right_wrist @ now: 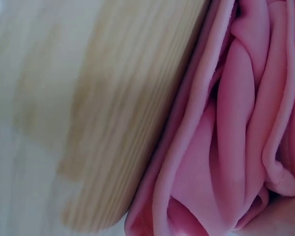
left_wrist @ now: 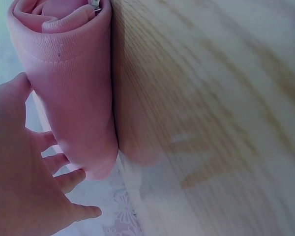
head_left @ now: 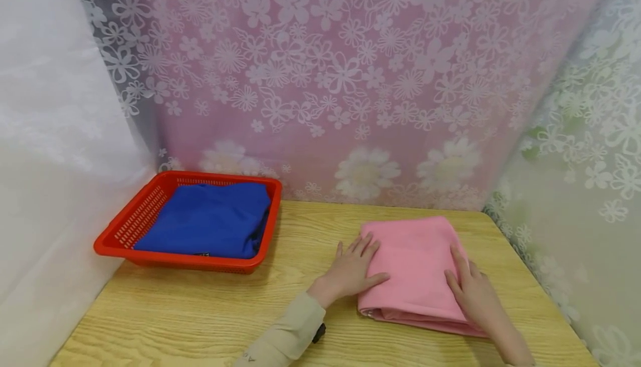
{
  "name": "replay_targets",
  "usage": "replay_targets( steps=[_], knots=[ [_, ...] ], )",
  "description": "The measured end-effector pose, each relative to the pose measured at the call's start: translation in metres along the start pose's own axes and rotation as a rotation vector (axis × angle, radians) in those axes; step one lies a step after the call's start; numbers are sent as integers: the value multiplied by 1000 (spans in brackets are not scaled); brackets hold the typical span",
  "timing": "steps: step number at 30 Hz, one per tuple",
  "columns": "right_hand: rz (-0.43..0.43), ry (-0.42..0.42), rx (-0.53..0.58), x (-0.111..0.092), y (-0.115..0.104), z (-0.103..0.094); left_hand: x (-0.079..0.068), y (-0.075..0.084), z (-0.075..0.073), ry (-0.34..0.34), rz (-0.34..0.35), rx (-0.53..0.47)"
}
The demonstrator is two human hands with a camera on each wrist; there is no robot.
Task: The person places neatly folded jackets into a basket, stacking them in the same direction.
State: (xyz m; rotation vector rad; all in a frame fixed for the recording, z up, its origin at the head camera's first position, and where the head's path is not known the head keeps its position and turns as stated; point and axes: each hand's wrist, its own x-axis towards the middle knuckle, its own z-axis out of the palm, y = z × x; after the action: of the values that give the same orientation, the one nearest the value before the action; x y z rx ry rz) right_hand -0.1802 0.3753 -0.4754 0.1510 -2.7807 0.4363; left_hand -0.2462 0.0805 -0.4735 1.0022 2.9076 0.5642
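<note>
A pink garment (head_left: 410, 269), folded into a thick rectangle, lies on the right half of the table. My left hand (head_left: 351, 269) rests on its left edge, fingers spread and thumb pointing inward over the cloth. In the left wrist view that side is a smooth rounded fold with a stitched line, and a small metal piece (left_wrist: 96, 5) shows at its near end. Along the right edge lies my right hand (head_left: 474, 294), with thumb and fingers extended over the cloth. Several loose layers (right_wrist: 236, 128) stack up on this side in the right wrist view, where most of the hand is hidden.
A red plastic basket (head_left: 272, 217) stands at the table's left rear, with a folded blue cloth (head_left: 210, 217) inside. Flower-printed curtains (head_left: 320, 78) hang behind and along the sides of the wooden table (head_left: 200, 311). A small black object (head_left: 319, 332) shows beside the left sleeve.
</note>
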Motion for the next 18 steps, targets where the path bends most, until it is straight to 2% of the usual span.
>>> replay_targets(
  steps=[18],
  knots=[
    [1,-30,9,11,-39,10,-23,-25,-10,27,-29,-38]
  ],
)
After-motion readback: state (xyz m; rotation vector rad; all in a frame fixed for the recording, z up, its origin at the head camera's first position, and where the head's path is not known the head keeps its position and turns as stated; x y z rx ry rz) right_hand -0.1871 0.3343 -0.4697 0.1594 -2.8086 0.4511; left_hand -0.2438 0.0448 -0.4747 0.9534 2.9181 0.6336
